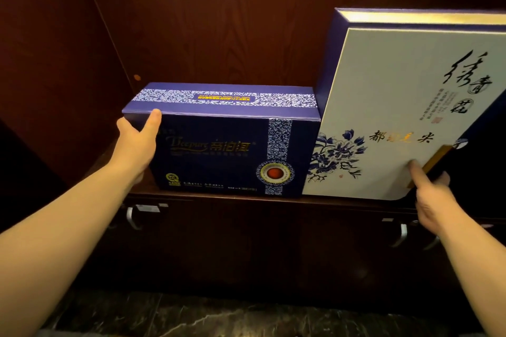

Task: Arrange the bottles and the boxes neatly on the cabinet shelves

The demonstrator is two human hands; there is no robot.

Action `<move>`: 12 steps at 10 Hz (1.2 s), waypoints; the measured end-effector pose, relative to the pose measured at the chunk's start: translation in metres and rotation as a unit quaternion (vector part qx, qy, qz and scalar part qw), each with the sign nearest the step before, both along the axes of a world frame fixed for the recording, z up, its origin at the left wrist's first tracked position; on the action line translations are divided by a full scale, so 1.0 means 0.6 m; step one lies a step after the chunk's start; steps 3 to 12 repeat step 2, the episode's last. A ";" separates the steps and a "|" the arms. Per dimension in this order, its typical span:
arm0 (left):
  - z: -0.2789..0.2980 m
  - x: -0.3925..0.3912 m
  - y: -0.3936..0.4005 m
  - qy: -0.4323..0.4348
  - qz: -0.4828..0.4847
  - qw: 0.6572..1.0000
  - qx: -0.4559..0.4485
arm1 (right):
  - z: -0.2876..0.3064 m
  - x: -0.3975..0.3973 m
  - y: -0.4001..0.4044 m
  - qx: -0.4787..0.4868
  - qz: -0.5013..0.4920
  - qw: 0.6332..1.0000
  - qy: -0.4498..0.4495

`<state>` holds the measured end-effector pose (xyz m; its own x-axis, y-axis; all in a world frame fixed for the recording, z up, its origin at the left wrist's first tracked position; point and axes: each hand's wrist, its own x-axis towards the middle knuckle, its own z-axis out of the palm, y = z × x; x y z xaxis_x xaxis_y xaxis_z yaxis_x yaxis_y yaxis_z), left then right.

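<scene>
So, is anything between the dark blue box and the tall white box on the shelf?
Nothing shows between them: in the head view, the dark blue box sits right against the tall white box on the shelf.

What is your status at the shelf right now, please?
Left hand gripping blue box at its left end. Right hand on white box, thumb on its face. Boxes side by side on shelf. No bottles visible.
</scene>
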<state>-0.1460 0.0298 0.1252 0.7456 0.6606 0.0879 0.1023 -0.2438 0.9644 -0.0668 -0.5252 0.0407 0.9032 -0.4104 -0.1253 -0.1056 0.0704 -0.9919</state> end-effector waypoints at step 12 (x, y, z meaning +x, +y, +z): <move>-0.023 -0.034 -0.034 0.030 0.015 0.998 0.059 | -0.004 -0.046 0.032 -0.049 -0.024 0.997 0.045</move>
